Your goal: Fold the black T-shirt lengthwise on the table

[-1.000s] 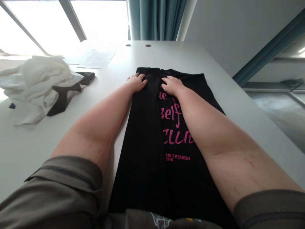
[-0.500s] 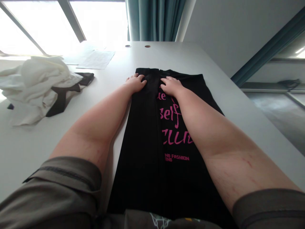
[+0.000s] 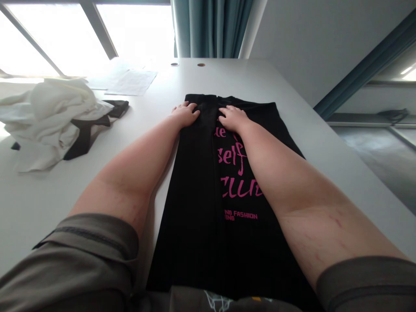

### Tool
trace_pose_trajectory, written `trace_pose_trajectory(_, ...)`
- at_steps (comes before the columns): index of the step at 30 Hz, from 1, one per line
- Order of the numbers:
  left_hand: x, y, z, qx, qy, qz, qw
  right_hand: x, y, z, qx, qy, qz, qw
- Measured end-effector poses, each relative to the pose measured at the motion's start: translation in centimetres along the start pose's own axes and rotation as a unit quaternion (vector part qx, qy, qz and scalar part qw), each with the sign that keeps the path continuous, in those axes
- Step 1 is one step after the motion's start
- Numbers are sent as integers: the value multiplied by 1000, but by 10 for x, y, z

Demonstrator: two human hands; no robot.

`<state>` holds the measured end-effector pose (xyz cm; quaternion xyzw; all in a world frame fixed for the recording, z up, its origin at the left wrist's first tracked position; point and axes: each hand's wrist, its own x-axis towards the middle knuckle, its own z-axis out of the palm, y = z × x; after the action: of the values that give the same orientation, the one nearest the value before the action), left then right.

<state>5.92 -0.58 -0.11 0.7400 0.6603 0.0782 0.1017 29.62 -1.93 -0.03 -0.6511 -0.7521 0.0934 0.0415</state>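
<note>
A black T-shirt [image 3: 195,195] with pink lettering lies lengthwise in front of me, its left side folded inward over part of the print. My left hand [image 3: 186,114] rests on the folded strip near the far left corner, fingers apart and curving over the outer edge. Beside the fold line, my right hand [image 3: 233,118] lies flat on the shirt above the lettering, fingers spread. Both palms touch the fabric. The near end of the shirt runs out of sight below my own clothing.
A white table [image 3: 156,169] bears the shirt. On the left sits a crumpled heap of white and dark cloth [image 3: 52,117], with sheets of paper [image 3: 131,82] behind it. Two round holes are at the far end, before a teal curtain [image 3: 211,28]. A wall [image 3: 312,47] stands at the right.
</note>
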Motion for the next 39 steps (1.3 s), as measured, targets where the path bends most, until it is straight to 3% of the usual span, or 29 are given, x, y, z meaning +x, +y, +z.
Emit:
trace_pose_trajectory(10,0,1,0,4,1,0,1000,-2,-1,-1,-6,1,3,1000)
trace_pose_trajectory(21,4,-2,1,-4,-2,2,1000,14,11,10,8,7,-14,1000)
trace_pose_trajectory(39,5,-5,4,-32,-2,24,999,-12,-7,-6,27,-5,-1,1000)
